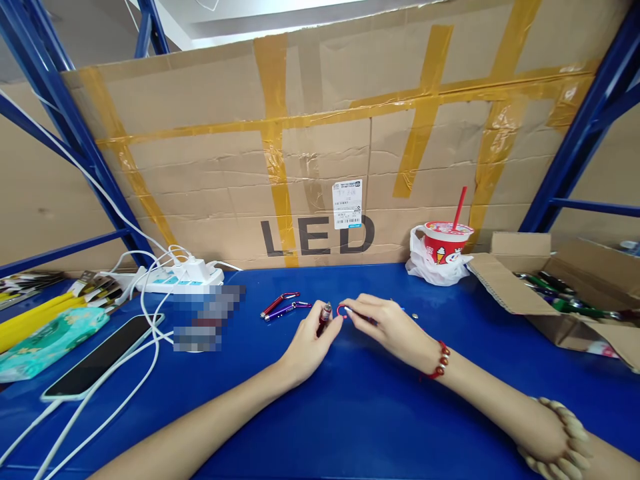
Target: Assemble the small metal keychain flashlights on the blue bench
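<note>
Left hand (307, 343): grip pinched on a small dark red keychain torch (324, 315), held upright just above the counter (350, 413), centre of scene. Right hand (387, 323): fingertips pressed together on a red clip (342, 311) at the torch's upper end; whether the clip is already hooked into the torch cannot be told, the parts being small and partly covered by fingers.

Judgement on the step in hand: the joint between clip and torch calls for a steady left hold, with the right fingertips doing the fine alignment. Both wrists resting near the counter would limit tremor. The pinch should stay close to the joint, as a grip further out would let the small part twist.

Surroundings: two finished-looking pieces, one red carabiner torch (278, 303) and one purple carabiner torch (286, 309), lie just left of the hands. A tiny round item (415, 315), possibly a button cell, lies to the right. A cardboard box (505, 283) of further stock stands far right; a red cup (447, 243) with straw sits behind. A phone (100, 357) on charge lies to the near left.
</note>
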